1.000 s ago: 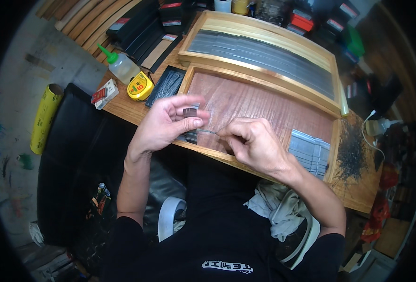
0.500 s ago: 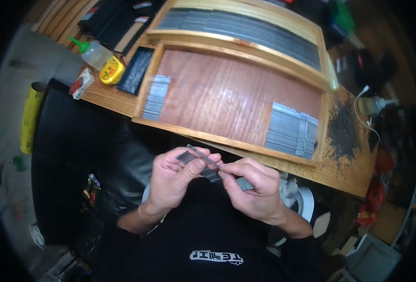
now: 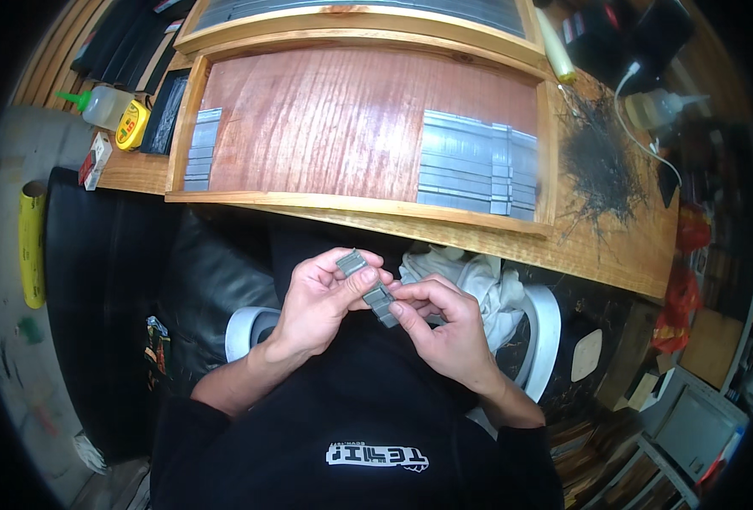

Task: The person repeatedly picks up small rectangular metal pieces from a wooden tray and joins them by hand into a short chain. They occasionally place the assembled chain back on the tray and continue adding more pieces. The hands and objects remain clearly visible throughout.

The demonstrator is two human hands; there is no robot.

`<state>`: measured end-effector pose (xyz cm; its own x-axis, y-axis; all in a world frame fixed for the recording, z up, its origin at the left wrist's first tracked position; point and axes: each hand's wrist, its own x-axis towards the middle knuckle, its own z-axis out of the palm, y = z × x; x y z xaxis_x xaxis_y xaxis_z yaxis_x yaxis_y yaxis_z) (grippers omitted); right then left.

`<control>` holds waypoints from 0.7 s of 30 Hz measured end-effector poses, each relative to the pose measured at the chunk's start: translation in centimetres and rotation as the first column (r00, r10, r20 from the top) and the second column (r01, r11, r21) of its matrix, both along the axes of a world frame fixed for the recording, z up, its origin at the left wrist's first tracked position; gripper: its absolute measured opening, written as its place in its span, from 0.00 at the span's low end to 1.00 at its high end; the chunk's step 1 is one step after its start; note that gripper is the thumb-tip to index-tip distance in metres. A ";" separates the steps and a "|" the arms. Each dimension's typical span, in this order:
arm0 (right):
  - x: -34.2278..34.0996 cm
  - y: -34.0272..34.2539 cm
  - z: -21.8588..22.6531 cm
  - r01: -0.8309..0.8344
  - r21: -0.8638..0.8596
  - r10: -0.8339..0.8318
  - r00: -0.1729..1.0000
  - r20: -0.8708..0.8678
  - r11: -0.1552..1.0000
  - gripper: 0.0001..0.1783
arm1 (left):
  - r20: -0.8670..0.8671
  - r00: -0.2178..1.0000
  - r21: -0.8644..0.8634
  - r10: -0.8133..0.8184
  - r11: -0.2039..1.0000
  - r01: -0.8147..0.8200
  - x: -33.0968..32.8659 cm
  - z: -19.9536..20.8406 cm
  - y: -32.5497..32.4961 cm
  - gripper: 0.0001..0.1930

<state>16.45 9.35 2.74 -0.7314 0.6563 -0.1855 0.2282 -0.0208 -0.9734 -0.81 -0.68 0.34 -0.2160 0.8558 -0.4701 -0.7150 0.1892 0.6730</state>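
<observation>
In front of my chest, a short, narrow grey piece with raised ridges (image 3: 379, 299) slants between my hands. My left hand (image 3: 321, 297) grips its upper part, thumb across the face and fingers behind. At the lower end, the thumb and forefinger of my right hand (image 3: 446, 323) pinch its edge; the other fingers curl under, partly hidden. Beyond both hands lies a wooden-framed tray (image 3: 342, 201) with a reddish-brown base. Grey ridged strips (image 3: 470, 161) stand side by side at its right end, and a narrower group of grey strips (image 3: 202, 151) sits at its left.
A second framed tray (image 3: 342, 19) adjoins the first. Dark thin shavings (image 3: 602, 157) are heaped right of it, near a clear bottle (image 3: 655, 110). At left stand a green-tipped bottle (image 3: 104, 106) and a yellow tape measure (image 3: 133, 125). White cloth (image 3: 487, 285) hangs on the chair.
The grey piece has been turned so its broad ridged face now shows. Both hands stay on it. The view has shifted, putting the trays higher and further left in the picture.
</observation>
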 end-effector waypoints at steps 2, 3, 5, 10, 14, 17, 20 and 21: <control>0.4 -0.1 -0.1 0.022 0.031 -0.023 1.000 0.008 0.999 0.09 | 0.005 1.000 -0.029 -0.004 1.000 0.004 -0.2 0.1 0.6 0.11; 0.6 -0.1 -0.2 0.032 0.046 -0.032 0.999 0.012 0.998 0.09 | 0.008 1.000 -0.043 -0.005 0.999 0.005 -0.3 0.2 0.9 0.11; 1.1 0.1 -0.5 0.024 0.121 -0.023 1.000 -0.007 0.992 0.09 | -0.013 1.000 -0.035 -0.020 0.999 0.019 -0.4 0.3 1.0 0.11; 1.1 -0.3 -0.4 0.121 0.313 -0.119 0.993 -0.025 0.942 0.09 | 0.005 1.000 -0.061 -0.007 0.998 0.007 -0.5 0.2 1.4 0.10; 0.8 -1.1 -1.3 0.178 0.512 -0.173 0.983 -0.058 0.840 0.10 | 0.028 0.999 -0.075 0.025 0.997 -0.023 -0.4 -0.1 1.4 0.10; 0.8 -1.1 -1.5 0.115 0.547 -0.103 0.993 -0.053 0.829 0.11 | 0.040 0.999 -0.089 0.023 0.996 -0.019 0.0 0.0 1.4 0.10; 0.8 -0.9 -1.4 0.043 0.522 -0.022 0.999 -0.047 0.852 0.11 | 0.043 0.999 -0.080 0.011 0.997 -0.007 0.2 -0.1 1.5 0.09; 0.9 -0.8 -1.3 0.023 0.506 0.002 0.999 -0.048 0.862 0.11 | 0.050 0.999 -0.080 0.006 0.997 -0.002 0.2 -0.1 1.6 0.09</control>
<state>17.32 8.56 1.45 -0.7234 0.6587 0.2071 0.1867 0.4754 -0.8598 -0.64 0.88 0.21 -0.1937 0.8143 -0.5472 -0.7483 0.2382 0.6192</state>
